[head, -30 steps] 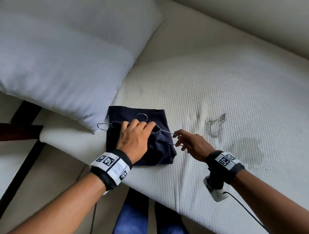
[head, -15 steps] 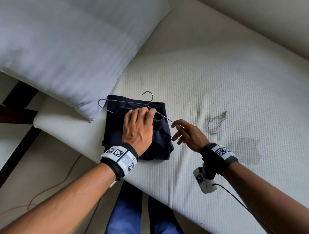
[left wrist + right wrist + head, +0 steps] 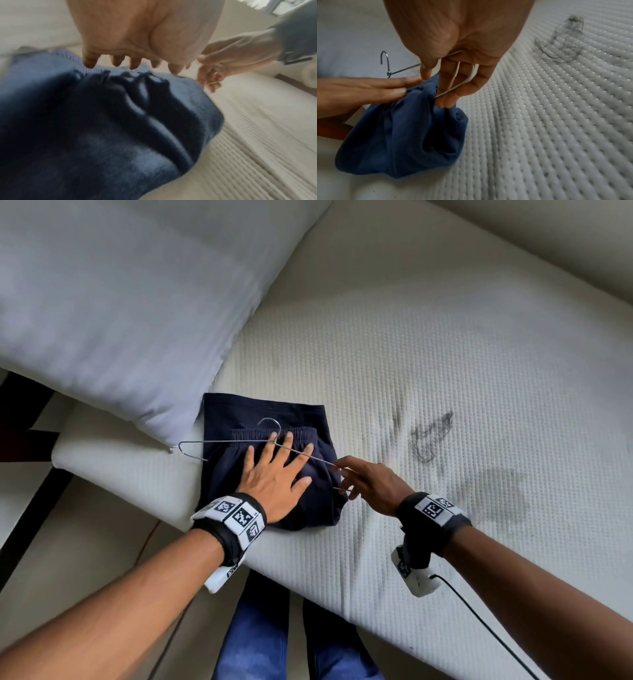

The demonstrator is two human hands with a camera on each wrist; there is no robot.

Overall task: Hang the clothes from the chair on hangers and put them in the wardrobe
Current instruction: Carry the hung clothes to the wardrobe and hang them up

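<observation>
Pillow (image 3: pixel 113 302) sits top-left on the bed, corner just beside the shorts. Wire hanger (image 3: pixel 219 444): left end sticks out past the fabric near the pillow corner, hook (image 3: pixel 384 59) points away from you, over the waistband. Navy shorts (image 3: pixel 239 412) are folded on the mattress (image 3: pixel 428 371) near its front edge, threaded on the hanger, w/ the lower bar hidden in the fabric. Your left hand (image 3: pixel 277 477) is flat on the shorts, fingers straight and spread, pressing the cloth down; hanger's upper wire crosses over the fingertips (image 3: pixel 135 63). Left wrist view is blurry, but shows the same. Your right hand (image 3: pixel 368 486) grips the hanger's right end, fingers (image 3: pixel 448 83) curled round the bend, thumb on top. Dark scuff marks (image 3: pixel 430 436) on the mattress to the right, apart from the shorts.
</observation>
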